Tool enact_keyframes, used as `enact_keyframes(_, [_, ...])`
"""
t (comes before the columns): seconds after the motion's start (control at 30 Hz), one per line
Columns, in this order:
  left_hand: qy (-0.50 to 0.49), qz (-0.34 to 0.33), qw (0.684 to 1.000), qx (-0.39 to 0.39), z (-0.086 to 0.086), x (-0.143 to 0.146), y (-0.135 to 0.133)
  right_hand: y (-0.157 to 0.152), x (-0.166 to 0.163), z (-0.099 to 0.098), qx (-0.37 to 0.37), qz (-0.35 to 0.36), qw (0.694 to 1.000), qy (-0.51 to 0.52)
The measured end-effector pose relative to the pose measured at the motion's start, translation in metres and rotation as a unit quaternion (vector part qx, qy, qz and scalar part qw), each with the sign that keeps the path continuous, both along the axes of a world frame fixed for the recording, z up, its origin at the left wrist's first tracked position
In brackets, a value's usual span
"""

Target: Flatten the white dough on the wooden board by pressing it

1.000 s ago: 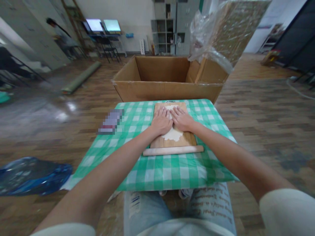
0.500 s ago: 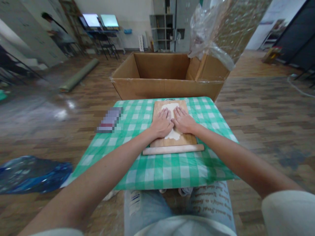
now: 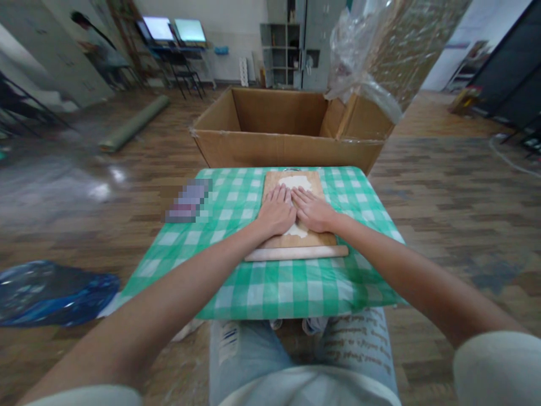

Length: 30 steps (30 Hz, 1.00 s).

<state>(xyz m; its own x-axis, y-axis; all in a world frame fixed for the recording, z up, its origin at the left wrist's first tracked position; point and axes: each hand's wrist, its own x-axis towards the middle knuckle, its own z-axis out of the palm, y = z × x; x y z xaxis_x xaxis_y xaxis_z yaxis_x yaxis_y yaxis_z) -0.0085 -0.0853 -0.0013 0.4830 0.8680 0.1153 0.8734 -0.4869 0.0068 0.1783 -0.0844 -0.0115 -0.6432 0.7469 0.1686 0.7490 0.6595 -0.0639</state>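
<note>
Green-checked cloth drapes the desk point(image 3: 270, 287), with bare room on either side, and an open cardboard box point(image 3: 287, 149) sits just past its far edge. Wooden board point(image 3: 316, 181) at centre, smooth rolling pin point(image 3: 296, 252) along its near edge. Left hand point(image 3: 276, 211) and right hand point(image 3: 313, 210), flat and side by side, press the pale, ragged dough point(image 3: 296, 181) on the board.

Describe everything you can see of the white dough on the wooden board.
The flat white sheet of dough lies thin and matte, ragged-edged, along the rectangular wooden board. The left hand and right hand rest flat on its middle, side by side, hiding most of it; its far end and a small near patch show.
</note>
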Motion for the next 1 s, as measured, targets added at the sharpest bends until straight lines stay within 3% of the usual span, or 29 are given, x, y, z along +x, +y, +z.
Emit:
enact_keyframes(0.13, [0.018, -0.045, 0.999, -0.005, 0.000, -0.007, -0.007, -0.006, 0.000, 0.005, -0.010, 0.002, 1.000, -0.007])
enact_keyframes(0.3, [0.014, -0.069, 0.997, -0.020, 0.002, -0.010, -0.011, -0.007, -0.004, 0.007, -0.017, -0.059, 0.998, 0.003])
enact_keyframes(0.5, [-0.006, -0.017, 1.000, -0.014, 0.004, -0.006, -0.013, -0.014, -0.006, 0.002, 0.000, -0.149, 0.989, 0.024])
enact_keyframes(0.6, [-0.019, 0.001, 1.000, -0.011, 0.003, -0.005, -0.014, -0.017, -0.004, 0.002, 0.008, -0.134, 0.991, 0.022])
enact_keyframes(0.8, [0.006, -0.044, 0.999, -0.001, -0.003, -0.009, -0.016, -0.018, -0.002, 0.009, -0.008, 0.006, 1.000, -0.011])
enact_keyframes(1.0, [-0.002, -0.100, 0.995, 0.002, -0.009, -0.013, -0.017, -0.020, -0.004, 0.009, -0.010, -0.058, 0.998, -0.016])
